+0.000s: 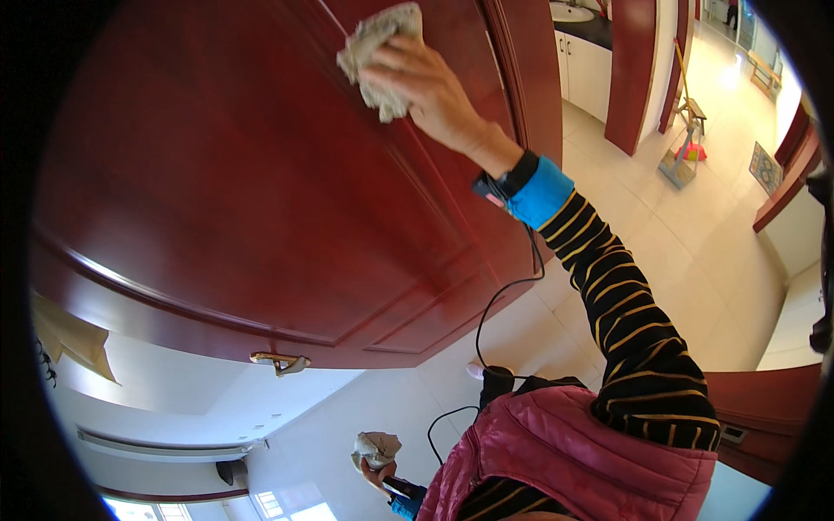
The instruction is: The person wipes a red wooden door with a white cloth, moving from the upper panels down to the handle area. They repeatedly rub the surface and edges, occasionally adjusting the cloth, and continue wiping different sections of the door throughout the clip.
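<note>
My right hand (420, 88) presses a crumpled beige cloth (384, 58) against the upper face of a dark red wooden door (234, 195). The cloth lies over a moulded strip beside a recessed panel. Low in the picture, my left hand (376, 475) holds a second, bunched greyish cloth (378, 448) away from the door. A brass lever handle (280, 362) sits on the door's edge nearer my left hand. On my right wrist is a black device (492, 189) over a blue cuff, with a thin black cable (482, 319) hanging from it.
Pale tiles (651, 260) cover the floor. A long-handled dustpan (677, 168) and a broom (683, 71) stand in the passage near a small stool (694, 111). A washbasin (571, 12) is set in a dark counter beyond the door frame (515, 78).
</note>
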A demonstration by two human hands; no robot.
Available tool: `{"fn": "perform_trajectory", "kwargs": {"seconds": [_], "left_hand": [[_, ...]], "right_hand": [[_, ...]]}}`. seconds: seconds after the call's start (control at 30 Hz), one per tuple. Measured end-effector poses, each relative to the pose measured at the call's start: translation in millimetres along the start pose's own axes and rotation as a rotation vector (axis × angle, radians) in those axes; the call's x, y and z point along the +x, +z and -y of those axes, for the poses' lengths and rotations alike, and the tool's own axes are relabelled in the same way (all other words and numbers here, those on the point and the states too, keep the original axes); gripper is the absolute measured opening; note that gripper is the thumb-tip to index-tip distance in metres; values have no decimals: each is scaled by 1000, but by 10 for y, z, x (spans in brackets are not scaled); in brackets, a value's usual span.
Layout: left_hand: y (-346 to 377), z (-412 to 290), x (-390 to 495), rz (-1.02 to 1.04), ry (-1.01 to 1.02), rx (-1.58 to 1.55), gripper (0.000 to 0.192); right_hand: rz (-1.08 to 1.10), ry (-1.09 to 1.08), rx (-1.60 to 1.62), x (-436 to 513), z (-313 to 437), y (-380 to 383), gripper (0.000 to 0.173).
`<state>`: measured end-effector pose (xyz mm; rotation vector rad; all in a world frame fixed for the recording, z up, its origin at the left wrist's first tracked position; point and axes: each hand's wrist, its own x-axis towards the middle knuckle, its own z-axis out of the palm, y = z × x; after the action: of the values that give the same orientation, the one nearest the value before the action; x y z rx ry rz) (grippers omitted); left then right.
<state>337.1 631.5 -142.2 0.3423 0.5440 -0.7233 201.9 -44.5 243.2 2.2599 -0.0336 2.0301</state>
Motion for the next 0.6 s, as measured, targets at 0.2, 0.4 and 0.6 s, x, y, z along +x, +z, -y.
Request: {"fn": "perform_trajectory", "kwargs": {"seconds": [0.2,0.4,0.6], "left_hand": [[432,411,-53,-152,258,347,60],[639,363,5,42,-46,401,59],[589,222,107,270,-325,47,59]], "right_hand": [[252,34,96,-1310,144,-130,31],[484,167,192,-2329,250,-343,29],[646,392,513,-2760,284,-559,15]]}}
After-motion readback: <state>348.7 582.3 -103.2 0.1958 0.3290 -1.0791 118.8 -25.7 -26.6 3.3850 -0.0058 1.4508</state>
